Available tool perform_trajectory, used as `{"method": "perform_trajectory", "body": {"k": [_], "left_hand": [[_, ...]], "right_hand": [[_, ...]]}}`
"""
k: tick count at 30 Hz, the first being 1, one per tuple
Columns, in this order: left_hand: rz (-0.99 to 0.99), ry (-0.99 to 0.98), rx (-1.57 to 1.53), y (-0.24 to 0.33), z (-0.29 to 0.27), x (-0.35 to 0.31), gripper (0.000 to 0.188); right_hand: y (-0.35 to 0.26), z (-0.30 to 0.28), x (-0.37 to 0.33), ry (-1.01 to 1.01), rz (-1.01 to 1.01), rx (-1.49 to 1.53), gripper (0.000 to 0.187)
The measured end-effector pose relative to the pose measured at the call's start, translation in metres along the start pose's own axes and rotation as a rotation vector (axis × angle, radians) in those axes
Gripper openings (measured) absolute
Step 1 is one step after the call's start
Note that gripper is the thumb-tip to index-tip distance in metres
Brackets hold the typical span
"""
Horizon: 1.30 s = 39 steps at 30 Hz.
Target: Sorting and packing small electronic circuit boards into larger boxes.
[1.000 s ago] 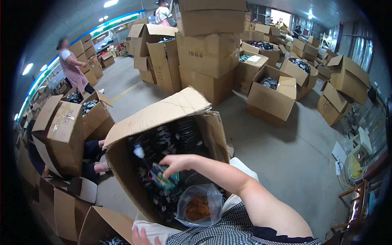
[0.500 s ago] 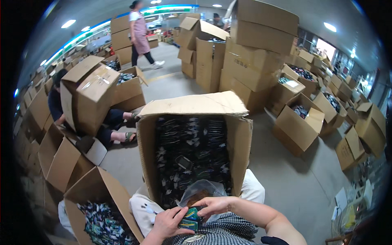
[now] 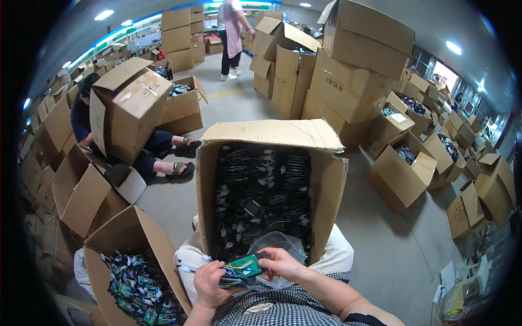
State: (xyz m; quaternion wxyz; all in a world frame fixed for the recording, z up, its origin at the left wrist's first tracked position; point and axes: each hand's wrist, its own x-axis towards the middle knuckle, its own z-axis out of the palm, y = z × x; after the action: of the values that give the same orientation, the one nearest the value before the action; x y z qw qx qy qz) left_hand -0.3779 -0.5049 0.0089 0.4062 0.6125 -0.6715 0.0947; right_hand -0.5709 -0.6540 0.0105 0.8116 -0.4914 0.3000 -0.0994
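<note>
Above my lap, a green circuit board [image 3: 244,267] with yellow wires is held between both hands. My left hand [image 3: 209,285] closes around its left side, where wires with white plugs stick out; more boards may lie beneath it, but I cannot make them out. My right hand [image 3: 280,264] pinches the right end. Just beyond, a clear plastic bag [image 3: 288,245] rests at the near side of a tall open carton [image 3: 329,201]. Inside that carton are packed rows of dark wired pieces [image 3: 266,185], and a dark rounded-corner piece [image 3: 252,207] lies on top.
At my lower left stands an open carton [image 3: 155,239] heaped with wired green boards [image 3: 138,288]. A seated person [image 3: 84,117] is behind a tilted carton [image 3: 130,108] at left. Another person [image 3: 231,38] stands farther back. Stacked cartons [image 3: 353,81] rise beyond; several open cartons [image 3: 402,171] stand right.
The board between my hands now lies flatter and shows one green face, where two showed before. My right fingers have shifted to its end. The person in the apron has walked to the right.
</note>
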Motion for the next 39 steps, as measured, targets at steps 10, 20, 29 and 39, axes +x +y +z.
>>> {"method": "perform_trajectory", "body": {"k": [10, 20, 29, 39], "left_hand": [[-0.935, -0.449, -1.266, -0.016, 0.016, 0.002, 0.051], [-1.453, -0.956, -1.41, 0.042, -0.008, 0.03, 0.04], [-1.594, -0.608, -1.248, 0.07, -0.01, 0.053, 0.029], [-1.514, -0.162, -1.141, 0.032, 0.002, 0.029, 0.019]], "right_hand": [[-0.032, 0.022, -0.02, -0.148, -0.587, -0.995, 0.028], [-0.028, 0.004, -0.025, -0.067, -0.439, -0.915, 0.028], [-0.019, -0.005, -0.015, 0.009, -0.662, -0.616, 0.04], [0.084, -0.057, 0.041, 0.394, -0.262, -1.263, 0.027]]}}
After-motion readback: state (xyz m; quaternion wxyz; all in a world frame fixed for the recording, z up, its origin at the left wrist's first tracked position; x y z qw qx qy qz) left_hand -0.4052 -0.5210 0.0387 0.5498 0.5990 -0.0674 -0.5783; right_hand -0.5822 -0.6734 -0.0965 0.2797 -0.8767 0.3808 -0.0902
